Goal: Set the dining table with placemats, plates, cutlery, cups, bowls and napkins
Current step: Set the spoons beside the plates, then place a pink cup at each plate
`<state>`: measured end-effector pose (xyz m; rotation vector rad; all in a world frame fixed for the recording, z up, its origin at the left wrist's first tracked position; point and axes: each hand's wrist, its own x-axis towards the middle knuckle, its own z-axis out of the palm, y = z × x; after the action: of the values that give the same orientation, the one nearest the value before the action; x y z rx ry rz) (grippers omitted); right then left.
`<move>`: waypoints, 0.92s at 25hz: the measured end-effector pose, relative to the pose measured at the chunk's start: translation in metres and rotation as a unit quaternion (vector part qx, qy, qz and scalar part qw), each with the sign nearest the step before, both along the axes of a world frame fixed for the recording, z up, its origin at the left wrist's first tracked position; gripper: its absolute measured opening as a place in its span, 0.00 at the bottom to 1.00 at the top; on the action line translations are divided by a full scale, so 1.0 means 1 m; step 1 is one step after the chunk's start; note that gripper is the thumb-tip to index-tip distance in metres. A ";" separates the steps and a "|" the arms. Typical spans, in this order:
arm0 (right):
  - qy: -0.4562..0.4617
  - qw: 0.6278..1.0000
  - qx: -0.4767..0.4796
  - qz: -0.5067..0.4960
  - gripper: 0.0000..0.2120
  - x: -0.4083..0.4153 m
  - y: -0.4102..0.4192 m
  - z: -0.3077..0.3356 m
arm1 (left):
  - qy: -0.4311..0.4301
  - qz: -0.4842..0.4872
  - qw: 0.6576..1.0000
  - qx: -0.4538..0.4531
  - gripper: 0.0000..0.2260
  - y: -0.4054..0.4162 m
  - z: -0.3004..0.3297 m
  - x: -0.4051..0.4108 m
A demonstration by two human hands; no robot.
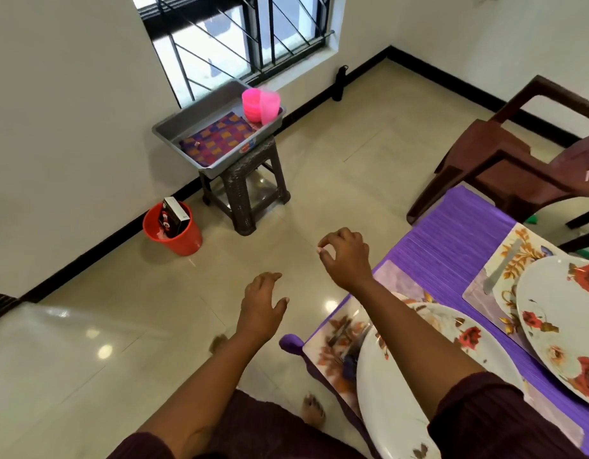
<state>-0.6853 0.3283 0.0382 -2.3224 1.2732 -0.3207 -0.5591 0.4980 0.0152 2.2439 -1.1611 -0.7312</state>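
Observation:
A grey tray [187, 119] rests on a brown stool [246, 190] under the window. In it lie a folded checked cloth [216, 139], stacked pink bowls [251, 102] and a pink cup [269, 106]. The table at right has a purple cloth [452, 233], two floral placemats [336, 339] [515, 246], two flowered white plates [402, 376] [561, 319] and a knife [501, 266]. My left hand [263, 303] and my right hand [344, 255] hang over the floor with loosely curled fingers, holding nothing, well short of the tray.
A red bucket [177, 233] with a dark box stands by the wall left of the stool. A brown plastic chair [505, 160] sits behind the table. A dark bottle [340, 82] stands at the wall. Tiled floor lies between me and the stool.

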 end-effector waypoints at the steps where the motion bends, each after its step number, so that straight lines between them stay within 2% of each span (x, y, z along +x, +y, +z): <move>1: 0.016 1.000 -0.007 0.021 0.08 0.019 0.001 0.001 | -0.015 -0.005 1.000 0.008 0.24 -0.005 -0.001 0.015; 3: 0.042 0.998 -0.014 0.043 0.10 0.055 -0.001 0.001 | -0.041 -0.010 0.999 0.023 0.28 -0.017 0.000 0.051; 7: 0.078 0.997 0.016 0.021 0.11 0.119 -0.020 -0.002 | -0.078 -0.020 0.996 0.026 0.31 -0.046 0.003 0.140; 13: 0.084 0.994 0.057 -0.026 0.12 0.222 -0.061 -0.005 | -0.071 0.011 0.997 0.020 0.32 -0.093 0.001 0.265; 17: 0.081 0.995 0.055 -0.016 0.12 0.267 -0.085 0.003 | -0.050 0.019 0.998 0.015 0.31 -0.133 0.002 0.303; 23: 0.101 0.993 0.056 -0.006 0.13 0.300 -0.168 -0.008 | -0.017 0.026 0.999 0.030 0.29 -0.214 -0.011 0.334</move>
<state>-0.3851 0.1607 0.0298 -2.2968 1.3638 -0.0150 -0.2256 0.2836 0.0042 2.3347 -1.1066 -0.7193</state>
